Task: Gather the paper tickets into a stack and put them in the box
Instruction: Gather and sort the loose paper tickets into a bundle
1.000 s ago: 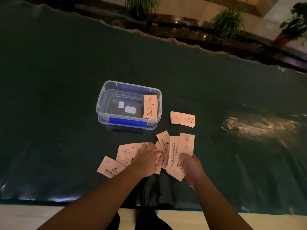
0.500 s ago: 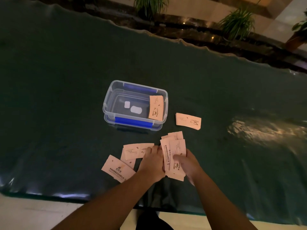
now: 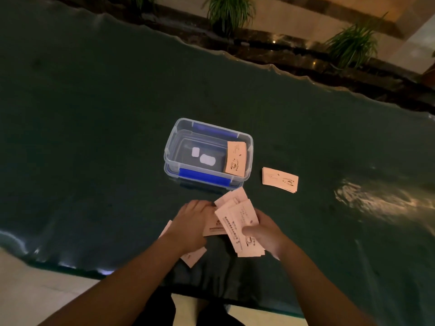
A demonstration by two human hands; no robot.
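Observation:
A clear plastic box [image 3: 170,149] with blue clips stands on the dark green cloth, and a stack of pink tickets [image 3: 236,158] leans inside its right end. My right hand [image 3: 267,234] grips a loose fan of pink tickets [image 3: 235,215] just in front of the box. My left hand [image 3: 194,223] lies palm down over more tickets, with one ticket [image 3: 214,228] showing at its fingers and another [image 3: 194,256] sticking out under the wrist. A separate neat stack of tickets [image 3: 280,179] lies to the right of the box.
The green cloth covers the table [image 3: 94,114], whose near edge runs just below my wrists. Potted plants [image 3: 229,12] and a dark ledge stand beyond the far edge. A bright glare patch [image 3: 376,198] lies on the cloth at right.
The scattered tickets have been drawn together: my right hand now holds a tighter bundle, and my left hand has slid over the tickets on the left, covering most of them.

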